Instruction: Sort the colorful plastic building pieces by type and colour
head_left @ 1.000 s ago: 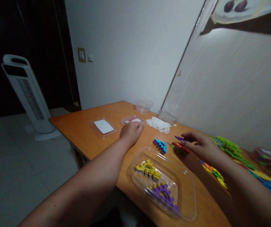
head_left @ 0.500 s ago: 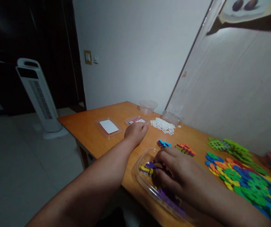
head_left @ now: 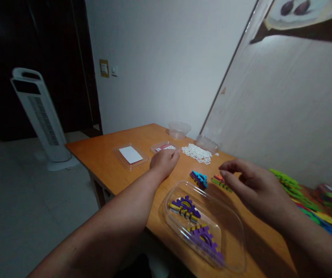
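My left hand [head_left: 165,163] rests on the table as a loose fist, thumb on top. Its fingers face away, so anything inside is hidden. My right hand [head_left: 251,181] hovers beside a stack of orange and green notched plastic pieces [head_left: 221,183], fingers curved and nothing visible between them. A clear plastic container [head_left: 232,227] stands at the near table edge. Inside lie a stack of purple and yellow toothed pieces [head_left: 185,208] and a second purple stack [head_left: 207,238]. Just behind the container is a blue and purple stack [head_left: 199,179].
White square pieces [head_left: 197,153] lie heaped near a clear box [head_left: 207,143] and a round clear bowl [head_left: 179,130]. Two shallow trays, one with a white card [head_left: 130,154], sit at left. Colourful flat pieces [head_left: 325,220] spread at right. A tower fan [head_left: 41,116] stands on the floor.
My right hand has lifted out of the clear container and moved up and right, beside the orange stack. The purple and yellow stacks show in the container. My left hand has stayed put.
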The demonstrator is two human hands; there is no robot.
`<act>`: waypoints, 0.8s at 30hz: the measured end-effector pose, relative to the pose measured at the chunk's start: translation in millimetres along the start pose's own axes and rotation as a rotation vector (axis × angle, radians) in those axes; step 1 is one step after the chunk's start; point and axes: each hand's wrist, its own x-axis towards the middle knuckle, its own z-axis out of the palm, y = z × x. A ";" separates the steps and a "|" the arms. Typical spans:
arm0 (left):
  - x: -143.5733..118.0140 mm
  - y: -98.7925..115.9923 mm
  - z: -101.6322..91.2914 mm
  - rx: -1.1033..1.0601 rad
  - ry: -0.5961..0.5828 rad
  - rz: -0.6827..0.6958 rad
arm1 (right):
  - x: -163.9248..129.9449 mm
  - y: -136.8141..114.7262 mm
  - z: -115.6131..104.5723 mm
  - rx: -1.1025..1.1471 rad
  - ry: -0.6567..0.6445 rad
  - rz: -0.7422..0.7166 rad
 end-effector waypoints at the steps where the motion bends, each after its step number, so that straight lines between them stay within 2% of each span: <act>1: 0.1 -0.1 -0.3 0.001 0.002 0.001 | 3.6 17.7 -1.0 -0.010 0.071 0.084; 4: 0.6 -0.9 -0.8 0.006 0.006 0.006 | 11.1 72.0 4.7 -0.097 0.147 0.242; 7: 1.4 -2.3 -0.5 -0.007 0.001 0.004 | 11.6 110.4 19.8 -0.135 0.034 0.244; 9: 1.8 -3.1 0.0 -0.016 -0.001 0.008 | 9.2 122.1 30.3 -0.121 -0.031 0.237; 13: 2.4 -3.9 0.7 -0.017 -0.004 0.004 | 5.3 125.5 42.5 -0.056 -0.079 0.203; 17: 2.3 -4.2 0.8 -0.022 -0.007 -0.003 | 5.7 121.9 43.5 -0.038 -0.077 0.224; 21: 2.4 -4.6 1.4 -0.022 0.014 0.003 | 8.3 109.0 33.8 -0.023 -0.045 0.243; 24: 2.7 -5.1 2.5 -0.017 0.018 0.011 | 7.9 85.9 16.5 0.062 -0.011 0.241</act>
